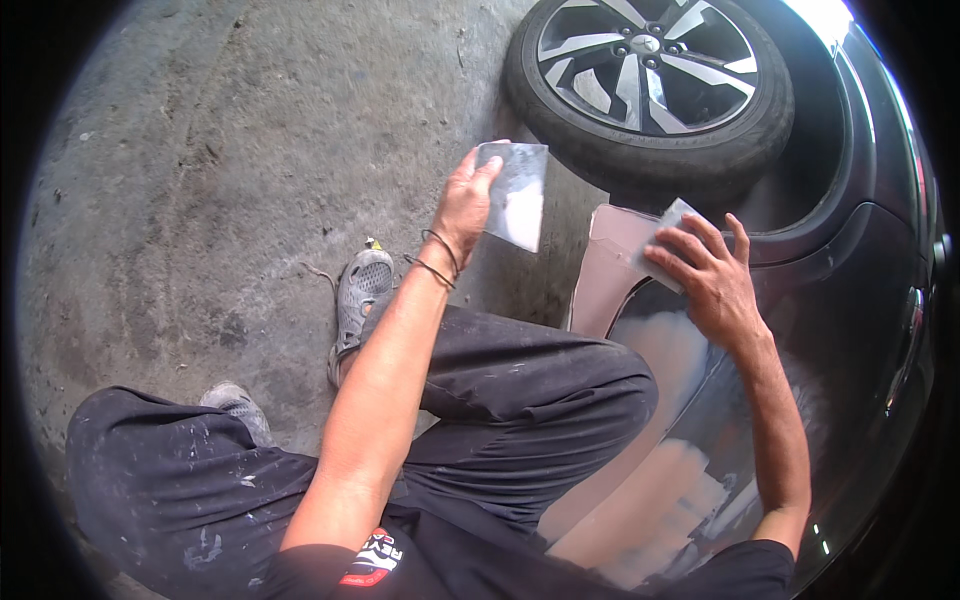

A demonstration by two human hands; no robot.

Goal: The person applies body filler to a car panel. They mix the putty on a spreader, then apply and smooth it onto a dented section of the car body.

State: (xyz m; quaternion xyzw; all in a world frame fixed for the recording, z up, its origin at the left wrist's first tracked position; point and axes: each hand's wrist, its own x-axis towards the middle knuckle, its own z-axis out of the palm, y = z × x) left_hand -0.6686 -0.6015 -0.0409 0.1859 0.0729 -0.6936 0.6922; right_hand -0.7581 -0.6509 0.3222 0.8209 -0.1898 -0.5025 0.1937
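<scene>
My left hand (464, 208) is closed on a flat, rectangular metal plate (518, 195), thumb on top. A whitish smear or glare covers part of the plate's face. To the right, my right hand (718, 290) pinches a small, flat grey spreader (676, 213), its fingers partly covering it. The spreader lies over the upper end of a pinkish coated area (604, 270) on the lower body of a dark car (835, 300). Whether it touches the surface I cannot tell. Below, the panel carries more beige and grey smoothed patches (650, 490).
Beyond my hands a car wheel (655, 75) with a black and silver rim stands in the wheel arch (850, 150). My bent knee (610, 390) is close beside the panel. Rough concrete floor (200, 200) stretches to the left, with my grey shoe (362, 295) on it.
</scene>
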